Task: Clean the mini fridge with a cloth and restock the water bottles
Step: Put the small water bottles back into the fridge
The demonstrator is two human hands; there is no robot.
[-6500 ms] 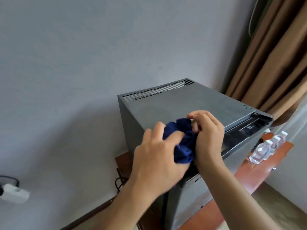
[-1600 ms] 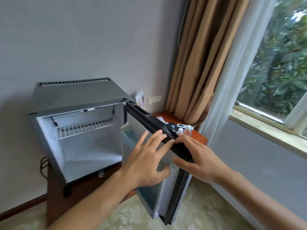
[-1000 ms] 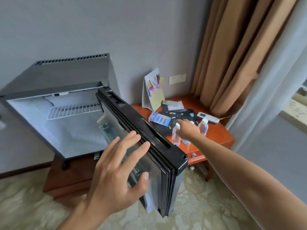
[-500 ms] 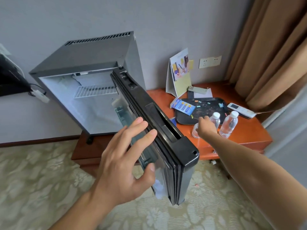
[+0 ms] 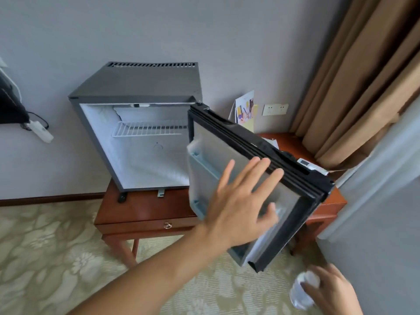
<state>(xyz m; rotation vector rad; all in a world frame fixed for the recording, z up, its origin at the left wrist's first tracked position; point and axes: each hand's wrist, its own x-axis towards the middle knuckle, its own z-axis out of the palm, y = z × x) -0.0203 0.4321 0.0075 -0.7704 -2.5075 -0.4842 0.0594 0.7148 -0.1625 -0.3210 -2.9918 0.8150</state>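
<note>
The mini fridge (image 5: 136,87) sits on the left end of the desk (image 5: 145,212), its door (image 5: 254,142) swung out to the right, with the left hand (image 5: 241,201) before the door and the right hand (image 5: 329,289) holding a water bottle (image 5: 302,289) low on the right.

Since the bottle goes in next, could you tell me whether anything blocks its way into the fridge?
The open door stands between the water bottle in the right hand and the fridge interior; the left hand holds that door.
</note>
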